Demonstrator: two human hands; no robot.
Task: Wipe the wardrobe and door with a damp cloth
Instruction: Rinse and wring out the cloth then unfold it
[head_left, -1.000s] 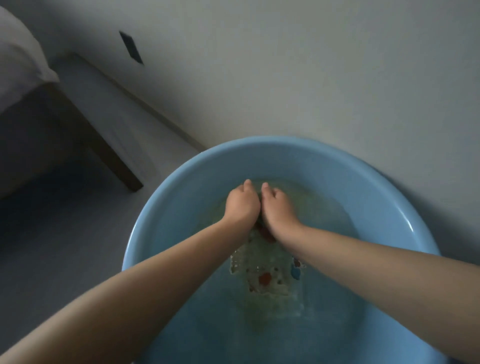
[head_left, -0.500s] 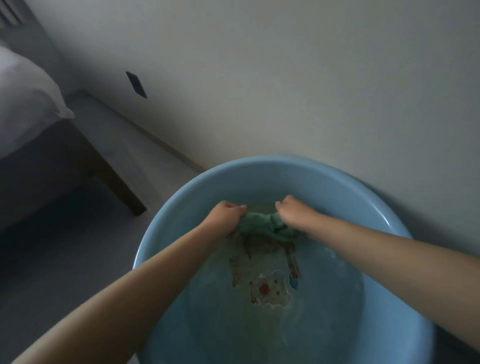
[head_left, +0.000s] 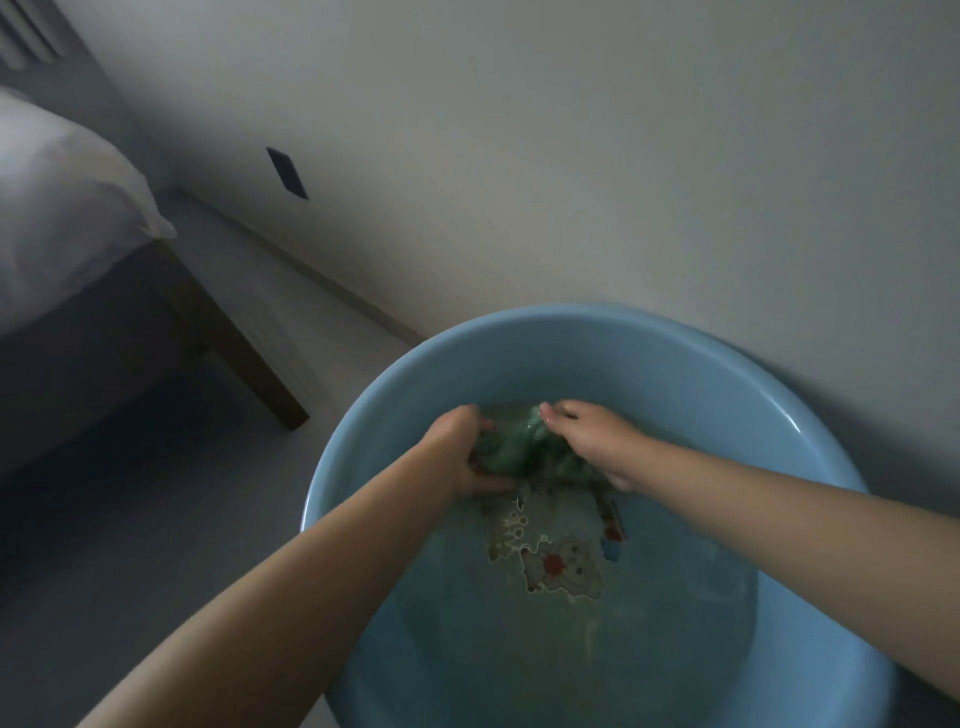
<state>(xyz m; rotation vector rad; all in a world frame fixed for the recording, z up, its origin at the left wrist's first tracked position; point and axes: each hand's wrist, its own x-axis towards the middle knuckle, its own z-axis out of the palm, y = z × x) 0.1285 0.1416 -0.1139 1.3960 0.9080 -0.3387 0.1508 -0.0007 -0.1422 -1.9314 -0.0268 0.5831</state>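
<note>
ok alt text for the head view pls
Both hands, left hand and right hand, grip a green cloth in the water of a blue basin. The basin sits on the floor by a wall, with a bed at left.

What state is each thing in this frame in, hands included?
Green cloth: wet, bunched, gripped between both hands at the water's surface.
Left hand: closed on the cloth.
Right hand: pressing on the cloth, fingers partly extended.
Blue basin: on the floor by the wall, holding water; printed picture on its bottom worn and patchy.
</note>
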